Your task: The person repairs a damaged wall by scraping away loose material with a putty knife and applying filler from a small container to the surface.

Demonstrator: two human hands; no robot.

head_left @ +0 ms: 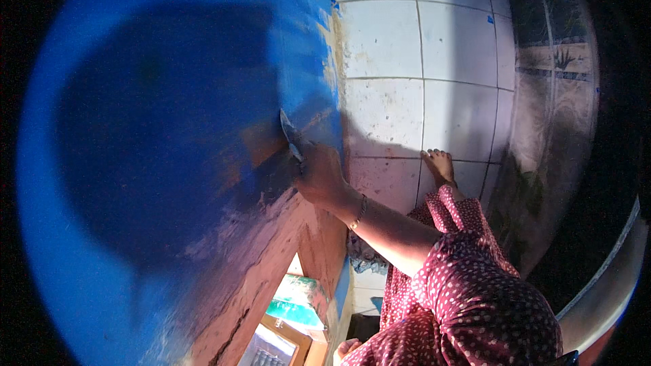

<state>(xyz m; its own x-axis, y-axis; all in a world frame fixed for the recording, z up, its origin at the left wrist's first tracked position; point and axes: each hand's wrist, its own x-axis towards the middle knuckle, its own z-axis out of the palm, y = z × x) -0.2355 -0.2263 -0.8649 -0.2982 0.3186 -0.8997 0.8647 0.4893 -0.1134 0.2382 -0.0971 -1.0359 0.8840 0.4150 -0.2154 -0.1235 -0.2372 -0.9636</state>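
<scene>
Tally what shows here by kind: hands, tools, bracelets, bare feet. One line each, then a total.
Hands: 2, the right hand gripping the scraper, the left hand low at the lower edge
Scraper against the blue wall: 1
Bracelet on the right wrist: 1
Bare foot on the tiled floor: 1
Total: 5

The person wears a dark red dress (468, 298) dotted all over with small white spots, its cloth gathered in soft folds and a ruffled edge just above the foot (439, 165), which is bare. A thin beaded bracelet (359, 213) circles the wrist of the right hand (321, 177), beyond the dress's short sleeve.
</scene>
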